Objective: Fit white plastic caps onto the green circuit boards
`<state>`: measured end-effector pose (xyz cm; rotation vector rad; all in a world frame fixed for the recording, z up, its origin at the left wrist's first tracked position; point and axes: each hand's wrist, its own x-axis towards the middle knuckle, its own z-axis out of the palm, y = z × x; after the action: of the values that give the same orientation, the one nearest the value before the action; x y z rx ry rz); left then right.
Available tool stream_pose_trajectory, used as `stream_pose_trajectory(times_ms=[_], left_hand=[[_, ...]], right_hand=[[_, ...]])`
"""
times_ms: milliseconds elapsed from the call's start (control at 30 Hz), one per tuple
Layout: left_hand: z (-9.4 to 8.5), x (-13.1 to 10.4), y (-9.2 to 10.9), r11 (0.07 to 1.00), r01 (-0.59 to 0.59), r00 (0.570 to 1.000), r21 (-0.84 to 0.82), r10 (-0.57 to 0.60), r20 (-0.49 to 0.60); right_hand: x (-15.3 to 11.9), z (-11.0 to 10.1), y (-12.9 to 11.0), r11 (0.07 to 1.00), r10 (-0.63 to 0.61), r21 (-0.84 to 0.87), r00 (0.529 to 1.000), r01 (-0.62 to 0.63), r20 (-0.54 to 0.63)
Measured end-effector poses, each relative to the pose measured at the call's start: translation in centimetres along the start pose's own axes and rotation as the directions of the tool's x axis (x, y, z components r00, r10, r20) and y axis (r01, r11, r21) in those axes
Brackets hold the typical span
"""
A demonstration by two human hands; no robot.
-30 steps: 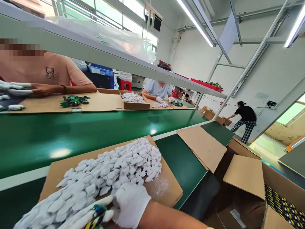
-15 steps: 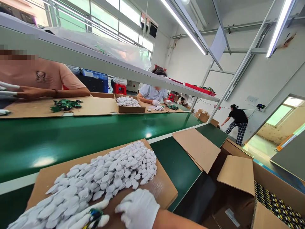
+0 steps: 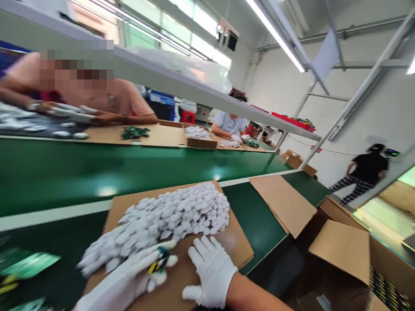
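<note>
My left hand [image 3: 142, 270], in a white glove, is closed around a small dark green and yellow piece [image 3: 158, 260] that looks like a little circuit board. It is at the lower edge of a pile of flat, roundish white pieces [image 3: 181, 211] heaped on a brown cardboard sheet [image 3: 240, 248]. My right hand [image 3: 210, 270], also gloved, is spread over the bare part of that cardboard, just right of my left hand. Its fingers are apart and hold nothing. Whether its palm touches the sheet I cannot tell.
Blurred green and yellow pieces [image 3: 27, 265] lie at the left. Another cardboard sheet [image 3: 283, 203] and an open carton [image 3: 340, 244] with rows of dark-and-yellow parts are at the right. Across the green belt [image 3: 155, 162], two people work. A shelf [image 3: 181, 82] crosses above; a third person stands far right.
The view has swung left, so the scene sits further right. My right hand has gone from loosely curled to spread out. The left still holds the green and yellow piece.
</note>
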<state>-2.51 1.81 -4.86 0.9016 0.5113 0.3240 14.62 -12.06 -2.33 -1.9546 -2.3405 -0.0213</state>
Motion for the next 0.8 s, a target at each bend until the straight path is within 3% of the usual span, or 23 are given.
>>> stream_pose_trajectory(times_ms=[100,167,233,300,367,467,600,700,800], left_hand=[[0.8,-0.5,0.3,0.995,0.027,0.999,-0.1,-0.023,0.041],[1.0,-0.3,0.6,0.993,0.046,0.997,-0.108,-0.039,0.067],[0.8,-0.1,0.8,0.992,0.04,0.997,-0.121,-0.031,0.073],[0.6,0.1,0.8,0.99,0.022,0.996,-0.137,-0.01,0.084],[0.4,0.1,0.8,0.988,0.013,0.995,-0.151,0.003,0.102],[0.4,0.0,0.8,0.988,0.029,0.993,-0.15,-0.011,0.118],[0.6,-0.2,1.2,0.991,0.068,0.991,-0.115,-0.054,0.119],[0.7,-0.1,1.4,0.991,0.085,0.99,-0.106,-0.072,0.119],[0.7,0.0,1.3,0.99,0.098,0.989,-0.101,-0.085,0.119]], right_hand=[[-0.2,1.0,-0.4,0.968,-0.228,0.118,0.973,0.222,0.039],[-0.2,1.7,0.2,0.974,-0.179,0.145,0.984,0.173,0.028],[-0.1,2.2,1.6,0.991,-0.043,0.128,0.999,0.044,-0.007],[-0.2,2.6,3.1,0.99,-0.033,0.135,0.997,0.042,-0.066],[-0.4,3.0,4.1,0.985,0.011,0.171,0.981,0.023,-0.192],[-0.6,3.6,4.3,0.977,0.161,0.188,0.934,-0.104,-0.318],[0.2,3.9,4.2,0.982,0.16,0.141,0.949,-0.125,-0.273],[1.0,2.9,4.4,0.961,0.184,0.254,0.941,-0.111,-0.285],[1.8,-0.4,3.4,0.849,0.292,0.514,0.917,-0.119,-0.271]])
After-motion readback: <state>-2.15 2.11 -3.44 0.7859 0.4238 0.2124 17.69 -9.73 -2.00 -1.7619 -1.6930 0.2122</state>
